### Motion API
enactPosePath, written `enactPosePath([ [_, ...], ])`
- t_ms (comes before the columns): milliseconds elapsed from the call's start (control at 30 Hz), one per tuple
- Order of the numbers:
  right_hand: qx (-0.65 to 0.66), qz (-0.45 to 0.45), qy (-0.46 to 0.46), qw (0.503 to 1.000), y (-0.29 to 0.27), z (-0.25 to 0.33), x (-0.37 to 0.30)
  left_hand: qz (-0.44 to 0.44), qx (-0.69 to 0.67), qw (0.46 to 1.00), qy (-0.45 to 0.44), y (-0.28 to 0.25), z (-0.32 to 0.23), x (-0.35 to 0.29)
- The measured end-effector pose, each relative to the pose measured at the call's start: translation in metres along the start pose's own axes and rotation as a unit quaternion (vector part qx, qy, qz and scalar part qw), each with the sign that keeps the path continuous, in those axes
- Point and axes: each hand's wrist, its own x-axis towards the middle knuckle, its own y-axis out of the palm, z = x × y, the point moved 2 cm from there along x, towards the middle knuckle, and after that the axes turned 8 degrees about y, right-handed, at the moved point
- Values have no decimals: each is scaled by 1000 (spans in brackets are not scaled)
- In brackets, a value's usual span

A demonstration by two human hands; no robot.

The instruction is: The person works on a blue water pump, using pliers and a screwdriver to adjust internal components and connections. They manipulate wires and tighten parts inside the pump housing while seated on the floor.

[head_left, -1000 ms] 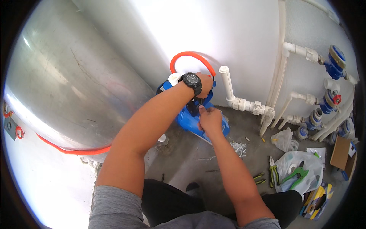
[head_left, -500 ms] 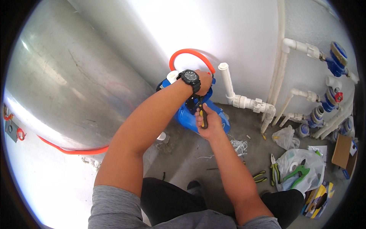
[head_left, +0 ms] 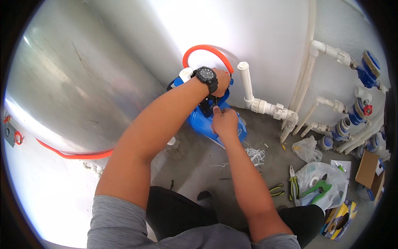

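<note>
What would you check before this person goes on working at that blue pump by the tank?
1. Left hand steadies the top of the blue pump: ok.
2. Right hand is at the dark fitting on the pump: ok.
3. What the right hand's fingers grip: cannot tell, hidden.
4. Orange hose arches over the pump without a kink: ok.
5. Pliers lie on the floor at the person's right, near: ok.
6. Floor around the pump free of litter: not ok, white shreds lie there.

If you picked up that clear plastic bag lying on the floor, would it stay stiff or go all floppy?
The clear plastic bag would probably flop and sag, since it already lies crumpled. It looks thin, so likely light, though the green tool on it might slide off.
</note>
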Motion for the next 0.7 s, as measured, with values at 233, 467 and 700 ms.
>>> enactPosePath([
  [233,154,72,95,981,0,0,-3,6,-20,1000,20,1,2,2],
  [467,299,139,208,921,-7,9,-8,15,-33,999,15,0,2,0],
  [700,250,120,166,946,-5,8,-7,13,-32,999,18,2,4,2],
])
